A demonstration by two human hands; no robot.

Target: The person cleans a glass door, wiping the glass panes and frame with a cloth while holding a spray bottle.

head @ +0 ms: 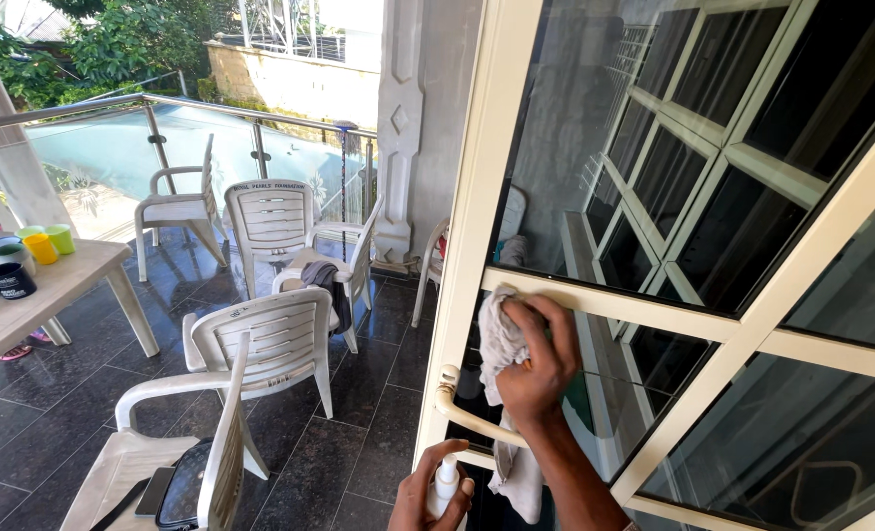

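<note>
A person's right hand (pixel 541 359) presses a crumpled grey cloth (pixel 501 344) against the glass of a cream-framed door (pixel 477 197), just below the horizontal rail, its fingers (pixel 555 320) curled and clamped on the fabric. The cloth's loose end hangs down past the curved cream door handle (pixel 462 413). Lower in the frame, the left hand (pixel 427 492) grips a small white spray bottle (pixel 445 482), fingers wrapped tight around it, held just beside the door's edge and beneath the handle.

The dark glass panes reflect the window bars and the veranda behind. The door opens onto a covered terrace floored with glossy black stone tiles (pixel 359 393). Several white plastic chairs (pixel 270 334) stand scattered across it; one carries a dark garment (pixel 324 280) draped over its arm, and the nearest chair at lower left holds a black bag (pixel 186 487). At far left, a pale tabletop (pixel 54 280) bears a cluster of mugs (pixel 24 256) in green, yellow, white and dark blue. A steel-railed glass balustrade (pixel 162 128) borders the terrace, with sunlit trees and a boundary wall beyond. A white moulded pillar (pixel 398 128) rises beside the door.
</note>
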